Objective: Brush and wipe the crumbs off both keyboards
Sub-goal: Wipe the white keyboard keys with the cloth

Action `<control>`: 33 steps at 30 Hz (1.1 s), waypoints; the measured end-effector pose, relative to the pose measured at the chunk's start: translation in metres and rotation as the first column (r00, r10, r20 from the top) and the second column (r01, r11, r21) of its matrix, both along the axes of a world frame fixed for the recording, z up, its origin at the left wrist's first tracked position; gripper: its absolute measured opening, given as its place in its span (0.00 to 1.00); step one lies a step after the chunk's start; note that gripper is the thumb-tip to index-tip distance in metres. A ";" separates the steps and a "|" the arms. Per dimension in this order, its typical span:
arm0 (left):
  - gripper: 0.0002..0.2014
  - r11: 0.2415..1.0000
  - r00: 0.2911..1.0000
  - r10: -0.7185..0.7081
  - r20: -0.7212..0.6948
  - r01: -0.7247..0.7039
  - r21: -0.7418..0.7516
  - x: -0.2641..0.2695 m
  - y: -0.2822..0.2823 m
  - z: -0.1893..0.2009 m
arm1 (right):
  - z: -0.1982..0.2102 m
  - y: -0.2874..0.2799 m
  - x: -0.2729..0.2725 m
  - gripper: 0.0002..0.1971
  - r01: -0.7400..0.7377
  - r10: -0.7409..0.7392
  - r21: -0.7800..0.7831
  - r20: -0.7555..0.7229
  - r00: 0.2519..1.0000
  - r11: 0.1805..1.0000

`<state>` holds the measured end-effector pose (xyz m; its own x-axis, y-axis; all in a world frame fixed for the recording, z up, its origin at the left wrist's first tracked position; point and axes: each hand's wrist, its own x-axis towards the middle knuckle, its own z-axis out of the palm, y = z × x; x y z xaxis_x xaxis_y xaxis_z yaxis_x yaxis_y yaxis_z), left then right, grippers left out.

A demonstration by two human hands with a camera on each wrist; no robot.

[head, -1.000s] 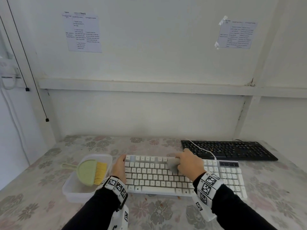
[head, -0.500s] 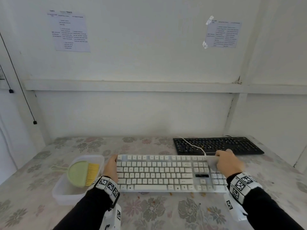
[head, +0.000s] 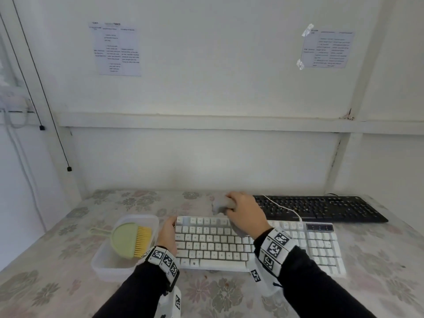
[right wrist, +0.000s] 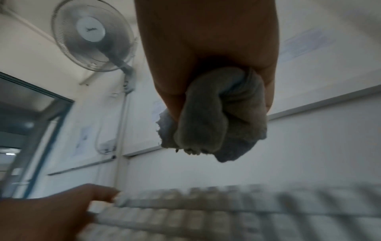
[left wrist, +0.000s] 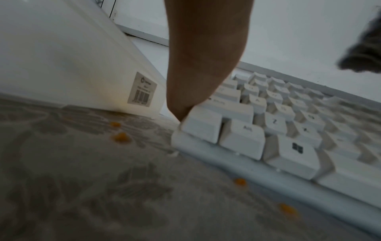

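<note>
the surface [head: 229,294] carries a pale floral-patterned cover. lying directly on it: a white keyboard [head: 309,246] near the front edge, a black keyboard [head: 321,208] just behind it to the right, and a translucent plastic tub [head: 103,265] just beside the white keyboard's left end. small orange crumbs [left wrist: 121,137] lie on the cover along the white keyboard's front edge and beside the tub.
</note>
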<state>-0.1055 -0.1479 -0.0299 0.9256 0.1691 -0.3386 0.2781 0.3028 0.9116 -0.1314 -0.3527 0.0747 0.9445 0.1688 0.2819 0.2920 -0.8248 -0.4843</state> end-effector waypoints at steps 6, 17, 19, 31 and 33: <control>0.13 0.985 0.959 0.060 0.278 -0.102 0.139 -0.002 -0.001 0.004 | -0.018 0.097 0.006 0.16 -0.203 0.204 -0.104 -0.007 0.979 0.974; 0.14 0.999 1.000 0.021 -0.004 -0.021 -0.038 0.003 0.001 0.004 | -0.031 0.067 0.004 0.11 -0.056 0.043 -0.334 -0.047 0.998 0.941; 0.14 0.993 0.999 0.006 -0.039 -0.010 -0.114 0.001 -0.002 0.004 | -0.029 0.048 0.002 0.12 -0.019 0.001 -0.325 -0.055 0.998 0.945; 0.19 0.998 0.996 0.040 -0.083 -0.044 -0.042 0.007 0.001 -0.006 | -0.025 -0.088 -0.018 0.15 0.302 -0.340 -0.271 -0.106 0.934 0.914; 0.19 0.998 0.995 0.058 -0.077 -0.059 -0.020 0.008 0.001 -0.007 | -0.025 -0.110 -0.023 0.15 0.364 -0.405 -0.274 -0.109 0.908 0.890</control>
<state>-0.0973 -0.1474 -0.0371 0.8857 0.2139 -0.4120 0.3277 0.3405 0.8813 -0.1541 -0.4627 0.0498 0.9776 -0.1730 0.1198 -0.1358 -0.9535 -0.2690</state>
